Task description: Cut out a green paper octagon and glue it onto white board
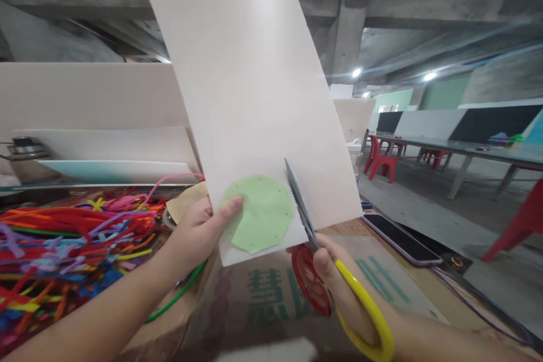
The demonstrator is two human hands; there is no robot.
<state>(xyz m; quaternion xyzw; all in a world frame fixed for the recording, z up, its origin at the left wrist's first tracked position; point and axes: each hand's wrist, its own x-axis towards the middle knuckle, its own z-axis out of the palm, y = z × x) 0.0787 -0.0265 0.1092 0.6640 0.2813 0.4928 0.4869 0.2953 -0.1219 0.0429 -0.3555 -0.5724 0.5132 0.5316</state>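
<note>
A large white sheet (263, 96) stands up in front of me, with a green rounded paper piece (262, 215) lying against its lower part. My left hand (203, 229) pinches both at the left edge, thumb on top of the green piece. Scissors with a yellow handle (369, 305) are in my right hand (339, 277), their blades on the sheet just right of the green piece. A cut edge runs up beside the blades. Small dark dots mark the green piece near its rim. My left fingers behind the sheet are hidden.
Colourful pipe cleaners (76, 243) are heaped at the left. A red round object (311, 280) shows below the scissors. At the right lie a phone (403, 237) and a cord. Farther off are a long table (458, 147) and red chairs (384, 164).
</note>
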